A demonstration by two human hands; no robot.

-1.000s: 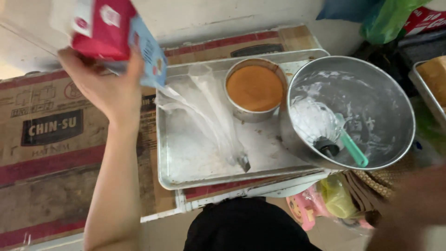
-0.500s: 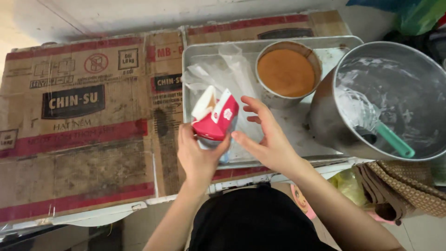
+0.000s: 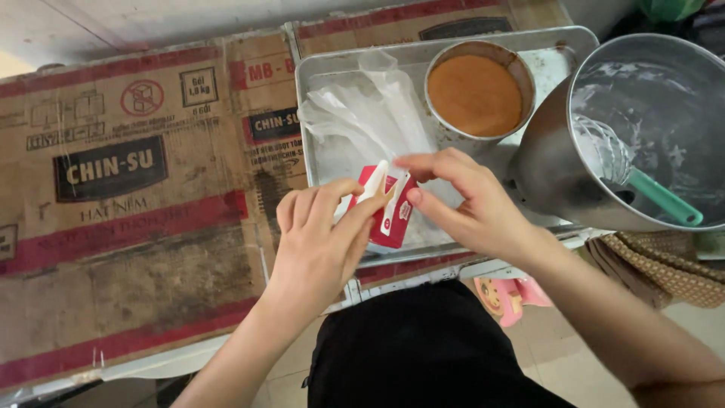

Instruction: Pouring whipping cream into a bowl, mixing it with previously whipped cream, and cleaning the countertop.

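A small red and white carton (image 3: 387,215) is held upright over the near edge of a metal tray (image 3: 317,68). My left hand (image 3: 317,242) wraps it from the left. With its fingertips, my right hand (image 3: 461,204) pinches the carton's white top flap. In the tray lie crumpled clear plastic bags (image 3: 362,113) and a round metal tin (image 3: 513,64) holding an orange-brown cake.
A large metal mixing bowl (image 3: 680,75) with white residue and a whisk with a green handle (image 3: 664,198) stands at the right, tilted against the tray. Flattened printed cardboard (image 3: 136,196) covers the table's left part. A woven cloth (image 3: 664,264) and a pink object (image 3: 510,298) lie below the bowl.
A second ago my left hand held the carton high at the left; it has come down to the tray's near edge, and my right hand has joined it at the top flap.
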